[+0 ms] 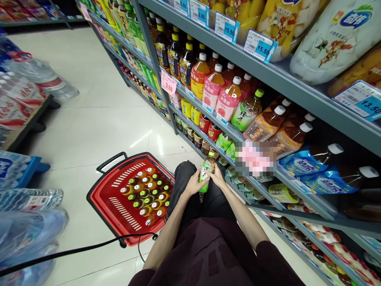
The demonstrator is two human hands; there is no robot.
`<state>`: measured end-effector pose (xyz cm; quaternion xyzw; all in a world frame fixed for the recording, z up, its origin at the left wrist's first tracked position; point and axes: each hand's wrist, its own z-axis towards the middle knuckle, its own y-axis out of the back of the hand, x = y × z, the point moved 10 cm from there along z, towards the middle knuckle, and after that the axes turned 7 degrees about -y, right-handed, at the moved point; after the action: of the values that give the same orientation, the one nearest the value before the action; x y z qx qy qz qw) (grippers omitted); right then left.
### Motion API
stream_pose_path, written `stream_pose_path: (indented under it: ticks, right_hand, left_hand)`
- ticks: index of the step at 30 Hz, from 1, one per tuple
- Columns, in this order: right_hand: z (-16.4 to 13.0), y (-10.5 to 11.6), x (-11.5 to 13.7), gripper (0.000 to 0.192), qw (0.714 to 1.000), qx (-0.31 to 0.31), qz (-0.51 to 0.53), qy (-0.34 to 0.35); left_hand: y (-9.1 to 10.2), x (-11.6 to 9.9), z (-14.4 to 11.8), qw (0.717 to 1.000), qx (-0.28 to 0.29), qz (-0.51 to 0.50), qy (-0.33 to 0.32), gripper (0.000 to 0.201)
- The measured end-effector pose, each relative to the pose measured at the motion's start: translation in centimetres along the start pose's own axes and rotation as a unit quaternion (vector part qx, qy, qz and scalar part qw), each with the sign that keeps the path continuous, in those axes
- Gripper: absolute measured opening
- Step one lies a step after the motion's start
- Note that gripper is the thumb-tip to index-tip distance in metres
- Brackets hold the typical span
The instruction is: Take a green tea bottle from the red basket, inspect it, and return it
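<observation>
A green tea bottle (205, 171) with a light green cap stands nearly upright between my knees, its label facing me. My left hand (195, 183) wraps around its left side. From the right, my right hand (217, 177) grips the same bottle, with fingers across its front. Beside my left leg is a red shopping basket (102, 196) with a black rim, holding several bottles (145, 192) with white, green and orange tops. On the shelf ahead, another green tea bottle (246, 111) stands between pink-labelled peach drinks (228, 99) and orange-brown bottles (264, 124).
Close on my right runs a long grey shelf rack (262, 55) with several tiers of drinks and jars. Plastic-wrapped water packs (29, 230) line the left side. A black cable (74, 251) crosses the lower left, above the pale tiled floor (89, 123).
</observation>
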<state>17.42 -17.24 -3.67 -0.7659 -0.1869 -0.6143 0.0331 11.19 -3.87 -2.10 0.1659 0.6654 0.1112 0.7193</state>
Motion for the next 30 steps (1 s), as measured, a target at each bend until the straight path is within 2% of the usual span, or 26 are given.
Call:
stream_pose_path:
  ticks: [5,9,12,19,27,30]
  right_hand:
    - [0.3,0.8,0.2,0.057,0.997,-0.003,0.082,-0.001]
    - [0.6,1.1,1.0,0.049,0.997,-0.008,0.075,0.005]
    - [0.7,1.1,1.3,0.051,0.998,-0.012,0.066,0.001]
    - [0.2,1.1,2.2,0.051,0.997,-0.01,0.08,0.004]
    - [-0.5,1.3,5.3,0.051,0.998,-0.013,-0.047,-0.029]
    - [-2.0,1.3,7.8,0.05,0.995,-0.019,-0.098,0.008]
  left_hand:
    - [0.2,0.7,0.2,1.0,-0.017,0.003,0.006,0.067]
    - [0.2,0.5,0.1,0.999,-0.031,0.03,-0.008,0.07]
    - [0.3,0.3,-0.1,0.998,-0.031,0.051,-0.013,0.067]
    - [-0.1,-0.1,-0.5,0.997,-0.008,0.068,-0.027,0.06]
    - [0.5,-0.5,-1.4,0.999,0.013,0.032,-0.007,0.069]
    - [1.0,-1.3,-1.5,0.999,0.006,-0.032,-0.011,0.063]
